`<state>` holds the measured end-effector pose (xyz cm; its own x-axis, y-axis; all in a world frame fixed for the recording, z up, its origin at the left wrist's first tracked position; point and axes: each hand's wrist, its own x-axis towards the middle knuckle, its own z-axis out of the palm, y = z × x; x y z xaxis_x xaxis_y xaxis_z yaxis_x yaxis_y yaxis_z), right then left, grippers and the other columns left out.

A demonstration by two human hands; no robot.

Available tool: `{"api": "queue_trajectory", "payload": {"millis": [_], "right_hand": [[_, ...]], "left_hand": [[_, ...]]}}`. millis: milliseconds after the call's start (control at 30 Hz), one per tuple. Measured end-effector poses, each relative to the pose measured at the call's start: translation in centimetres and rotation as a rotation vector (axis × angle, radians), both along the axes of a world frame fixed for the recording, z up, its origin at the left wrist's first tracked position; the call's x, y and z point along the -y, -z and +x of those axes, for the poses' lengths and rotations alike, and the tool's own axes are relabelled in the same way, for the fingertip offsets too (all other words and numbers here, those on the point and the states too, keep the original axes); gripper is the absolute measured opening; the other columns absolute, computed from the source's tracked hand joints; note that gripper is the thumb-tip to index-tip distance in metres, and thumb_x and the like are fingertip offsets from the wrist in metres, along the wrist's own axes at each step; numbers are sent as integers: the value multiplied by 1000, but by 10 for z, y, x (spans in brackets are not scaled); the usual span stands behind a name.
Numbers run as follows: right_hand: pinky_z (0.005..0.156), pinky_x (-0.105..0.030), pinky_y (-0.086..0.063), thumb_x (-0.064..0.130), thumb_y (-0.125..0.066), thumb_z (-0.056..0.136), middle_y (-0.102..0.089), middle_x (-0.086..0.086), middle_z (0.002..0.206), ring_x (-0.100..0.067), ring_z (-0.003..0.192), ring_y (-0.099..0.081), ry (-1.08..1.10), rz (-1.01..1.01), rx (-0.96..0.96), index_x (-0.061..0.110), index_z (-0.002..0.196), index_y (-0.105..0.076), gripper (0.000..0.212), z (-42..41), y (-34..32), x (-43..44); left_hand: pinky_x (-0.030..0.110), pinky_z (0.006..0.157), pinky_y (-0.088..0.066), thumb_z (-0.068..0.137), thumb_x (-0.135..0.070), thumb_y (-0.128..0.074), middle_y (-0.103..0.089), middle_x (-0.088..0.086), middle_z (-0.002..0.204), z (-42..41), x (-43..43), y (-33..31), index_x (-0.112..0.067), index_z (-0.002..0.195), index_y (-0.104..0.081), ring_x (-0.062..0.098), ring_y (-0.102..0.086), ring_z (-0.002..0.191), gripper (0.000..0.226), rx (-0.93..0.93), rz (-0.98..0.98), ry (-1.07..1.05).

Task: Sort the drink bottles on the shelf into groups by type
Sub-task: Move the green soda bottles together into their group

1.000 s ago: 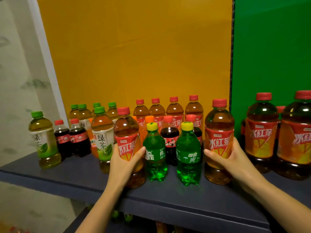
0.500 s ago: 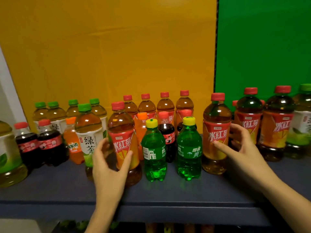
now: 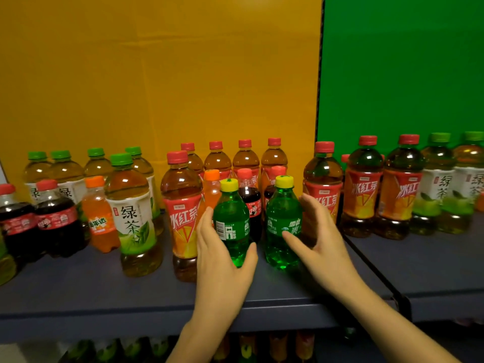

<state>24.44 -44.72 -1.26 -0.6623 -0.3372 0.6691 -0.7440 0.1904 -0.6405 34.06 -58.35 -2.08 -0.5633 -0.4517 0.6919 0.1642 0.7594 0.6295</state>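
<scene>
Two small green soda bottles stand side by side at the front middle of the shelf (image 3: 78,292), and each hand goes for one, which fits a plan to shift both together as one type. The left hand (image 3: 222,260) cups the left green bottle (image 3: 231,226): its fingers (image 3: 207,224) lie up the bottle's left side and the thumb presses low on the right, so the hold looks closed or nearly so. The right hand (image 3: 322,247) is spread wide about the right green bottle (image 3: 282,224), thumb near the label and fingers curved behind the far side; whether they touch it cannot be told, and it seems not yet gripped. The greens sit forward of everything else, probably because they are shortest and easy to reach there, but they screen the two small colas (image 3: 252,203) and an orange soda (image 3: 211,189) wedged behind them. Beside them a tall red tea (image 3: 182,213) and a green tea (image 3: 135,213) stand out of their rows, while more red teas (image 3: 245,161) line the back by the yellow panel (image 3: 157,74). Further colas (image 3: 56,218) and another orange soda (image 3: 99,218) stand at the left, and more red tea (image 3: 362,195) and green tea (image 3: 437,184) at the right before the green panel (image 3: 406,74), so the sorting looks only partly done
</scene>
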Motion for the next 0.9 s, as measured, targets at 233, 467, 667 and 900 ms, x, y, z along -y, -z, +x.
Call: {"api": "queue_trajectory", "payload": {"millis": [233,467,667,900], "right_hand": [[86,7,-25,23,-73,76,-34,14,133,3,123,-32,-44,1,123,23,143,-12,90,-3,10,19],[89,-13,-37,20,-75,74,-46,10,121,-4,114,-47,-74,-21,240,18,137,-22,82,-7,17,25],[80,-10,-40,23,-74,76,-51,11,114,-6,108,-52,-67,-59,283,21,130,-27,72,-4,18,27],[94,-26,-49,32,-72,75,-55,12,121,2,110,-53,-119,-133,320,30,127,-32,66,15,20,11]], "left_hand": [[40,113,-29,77,-19,-70,-21,10,149,-21,-4,-1,-9,144,-4,21,-22,140,95,42,120,0],[45,106,-37,73,-22,-74,-33,17,143,-37,2,10,-2,139,-14,29,-34,133,92,104,171,-45],[24,84,-39,70,-23,-77,-48,11,129,-42,3,11,-3,121,-30,27,-50,118,72,137,269,11],[15,78,-51,68,-18,-78,-61,-15,107,-21,6,10,-24,117,-44,3,-61,99,60,40,408,324]]}}
